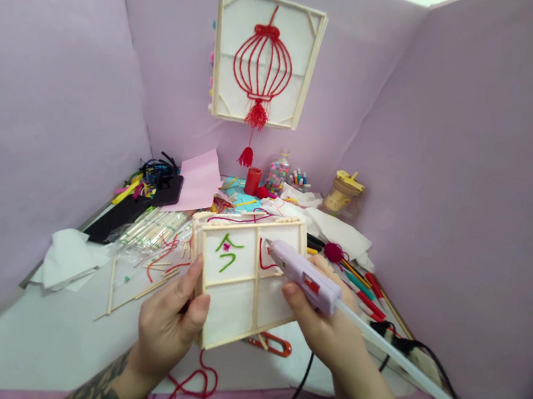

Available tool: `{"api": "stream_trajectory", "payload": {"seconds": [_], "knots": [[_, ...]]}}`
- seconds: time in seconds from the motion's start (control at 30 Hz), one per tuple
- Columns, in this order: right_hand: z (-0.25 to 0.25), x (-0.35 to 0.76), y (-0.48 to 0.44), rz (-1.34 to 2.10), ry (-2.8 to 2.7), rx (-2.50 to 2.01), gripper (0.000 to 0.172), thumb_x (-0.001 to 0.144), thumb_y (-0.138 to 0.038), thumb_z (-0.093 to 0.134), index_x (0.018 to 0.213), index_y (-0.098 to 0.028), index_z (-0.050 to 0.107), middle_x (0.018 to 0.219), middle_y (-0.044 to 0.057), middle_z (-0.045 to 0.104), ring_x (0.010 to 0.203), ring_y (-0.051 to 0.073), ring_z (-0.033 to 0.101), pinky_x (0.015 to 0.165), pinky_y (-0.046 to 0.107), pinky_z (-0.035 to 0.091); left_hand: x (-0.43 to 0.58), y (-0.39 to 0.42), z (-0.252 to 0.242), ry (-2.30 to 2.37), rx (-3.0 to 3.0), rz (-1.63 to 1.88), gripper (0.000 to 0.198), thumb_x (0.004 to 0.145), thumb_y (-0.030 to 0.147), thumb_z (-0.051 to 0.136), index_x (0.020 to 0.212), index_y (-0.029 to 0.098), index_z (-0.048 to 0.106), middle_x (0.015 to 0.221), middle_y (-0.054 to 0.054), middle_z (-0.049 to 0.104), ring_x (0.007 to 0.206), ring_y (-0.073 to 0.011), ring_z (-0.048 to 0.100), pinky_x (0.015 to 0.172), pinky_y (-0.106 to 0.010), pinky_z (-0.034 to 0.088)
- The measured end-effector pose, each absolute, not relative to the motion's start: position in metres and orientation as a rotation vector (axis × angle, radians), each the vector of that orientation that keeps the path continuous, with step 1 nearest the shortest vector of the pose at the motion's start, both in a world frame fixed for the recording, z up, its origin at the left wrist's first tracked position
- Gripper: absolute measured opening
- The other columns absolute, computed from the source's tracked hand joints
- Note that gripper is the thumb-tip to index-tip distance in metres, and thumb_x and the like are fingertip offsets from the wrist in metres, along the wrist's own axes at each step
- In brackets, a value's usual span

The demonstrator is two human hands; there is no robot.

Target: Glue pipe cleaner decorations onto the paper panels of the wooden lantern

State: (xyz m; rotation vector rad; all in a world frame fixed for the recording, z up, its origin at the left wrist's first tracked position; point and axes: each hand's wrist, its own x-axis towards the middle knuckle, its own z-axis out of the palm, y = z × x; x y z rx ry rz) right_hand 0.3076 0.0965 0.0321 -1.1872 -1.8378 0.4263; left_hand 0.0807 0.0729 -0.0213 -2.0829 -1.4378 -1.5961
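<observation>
A wooden-stick frame box (230,302) with white panels is tilted up above the table. My left hand (172,313) grips its left edge, thumb in front. In the upper left panel is a green yarn character (228,254) with a small magenta piece in it. Red yarn (261,256) forms part of a shape in the upper right panel. My right hand (321,316) is closed round a lilac glue gun (307,277) with a glue stick in its back. The gun's nozzle points at the red yarn; whether they touch is unclear.
A framed red lantern picture (263,64) hangs ahead. An orange cutter (276,345) and red yarn (191,383) lie below the box. Bagged sticks (153,229) are left, markers (372,297) right. A bead jar (278,174) and yellow-lidded cup (343,191) stand behind. A black cable runs right.
</observation>
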Motion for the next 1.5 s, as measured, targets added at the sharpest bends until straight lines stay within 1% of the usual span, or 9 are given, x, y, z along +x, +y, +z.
{"api": "stream_trajectory", "payload": {"seconds": [0.13, 0.37, 0.5, 0.67, 0.83, 1.0, 1.17, 1.27, 1.5], "knots": [[0.0324, 0.3069, 0.0969, 0.439, -1.83, -1.187, 0.032, 0.09, -0.043, 0.052, 0.068, -0.019, 0.056, 0.072, 0.003, 0.055, 0.062, 0.015, 0.052, 0.056, 0.029, 0.043, 0.0809, 0.0735, -0.0213, -1.438, -2.081, -1.607, 0.043, 0.092, 0.028, 0.052, 0.133, 0.015, 0.057, 0.094, -0.008, 0.076, 0.071, -0.0133, 0.069, 0.066, -0.019, 0.053], [0.0329, 0.307, 0.0966, 0.427, -1.838, -1.18, 0.033, 0.09, -0.042, 0.052, 0.065, -0.02, 0.053, 0.07, 0.002, 0.053, 0.06, 0.015, 0.051, 0.054, 0.029, 0.043, 0.0817, 0.0734, -0.0217, -1.468, -2.073, -1.596, 0.044, 0.093, 0.031, 0.051, 0.135, 0.017, 0.055, 0.093, -0.006, 0.076, 0.071, -0.0132, 0.069, 0.065, -0.019, 0.054], [0.0329, 0.307, 0.0972, 0.42, -1.834, -1.174, 0.034, 0.089, -0.042, 0.053, 0.064, -0.02, 0.051, 0.07, 0.002, 0.053, 0.061, 0.015, 0.051, 0.054, 0.029, 0.043, 0.0815, 0.0733, -0.0218, -1.445, -2.076, -1.606, 0.045, 0.092, 0.03, 0.051, 0.135, 0.018, 0.054, 0.094, -0.005, 0.076, 0.071, -0.0125, 0.069, 0.066, -0.019, 0.054], [0.0318, 0.3068, 0.0984, 0.416, -1.836, -1.182, 0.035, 0.09, -0.043, 0.052, 0.063, -0.02, 0.049, 0.071, 0.002, 0.053, 0.061, 0.014, 0.051, 0.055, 0.029, 0.043, 0.0815, 0.0731, -0.0219, -1.45, -2.081, -1.617, 0.044, 0.092, 0.028, 0.051, 0.134, 0.017, 0.056, 0.095, -0.006, 0.076, 0.073, -0.0127, 0.069, 0.067, -0.019, 0.054], [0.0322, 0.3072, 0.0977, 0.422, -1.85, -1.195, 0.035, 0.09, -0.042, 0.051, 0.063, -0.02, 0.048, 0.071, 0.002, 0.052, 0.062, 0.015, 0.052, 0.056, 0.029, 0.042, 0.0813, 0.0724, -0.0215, -1.479, -2.075, -1.586, 0.043, 0.093, 0.031, 0.05, 0.131, 0.014, 0.059, 0.092, -0.007, 0.076, 0.071, -0.0135, 0.069, 0.065, -0.019, 0.053], [0.0331, 0.3074, 0.0971, 0.422, -1.845, -1.185, 0.035, 0.09, -0.042, 0.052, 0.063, -0.02, 0.049, 0.07, 0.002, 0.052, 0.061, 0.015, 0.051, 0.057, 0.029, 0.043, 0.0816, 0.0725, -0.0206, -1.433, -2.082, -1.629, 0.044, 0.092, 0.028, 0.053, 0.134, 0.016, 0.056, 0.092, -0.006, 0.076, 0.069, -0.0127, 0.068, 0.065, -0.019, 0.053], [0.0316, 0.3068, 0.0982, 0.41, -1.837, -1.18, 0.035, 0.089, -0.042, 0.053, 0.062, -0.02, 0.049, 0.07, 0.002, 0.052, 0.062, 0.015, 0.051, 0.056, 0.029, 0.042, 0.0819, 0.0727, -0.0196, -1.423, -2.084, -1.609, 0.044, 0.092, 0.026, 0.052, 0.134, 0.014, 0.056, 0.094, -0.008, 0.076, 0.071, -0.0128, 0.069, 0.066, -0.018, 0.053], [0.0313, 0.3062, 0.0987, 0.408, -1.826, -1.17, 0.035, 0.089, -0.042, 0.053, 0.061, -0.02, 0.048, 0.07, 0.002, 0.051, 0.061, 0.014, 0.05, 0.054, 0.028, 0.042, 0.0818, 0.0733, -0.0206, -1.408, -2.081, -1.616, 0.045, 0.092, 0.025, 0.053, 0.136, 0.016, 0.054, 0.098, -0.008, 0.075, 0.074, -0.0129, 0.069, 0.068, -0.018, 0.053], [0.0313, 0.3071, 0.0974, 0.414, -1.822, -1.174, 0.035, 0.088, -0.042, 0.054, 0.062, -0.02, 0.048, 0.069, 0.001, 0.05, 0.06, 0.014, 0.049, 0.054, 0.028, 0.041, 0.0816, 0.0735, -0.0218, -1.381, -2.099, -1.644, 0.05, 0.092, 0.025, 0.053, 0.141, 0.02, 0.047, 0.096, -0.005, 0.075, 0.073, -0.0114, 0.069, 0.069, -0.017, 0.052]]}}
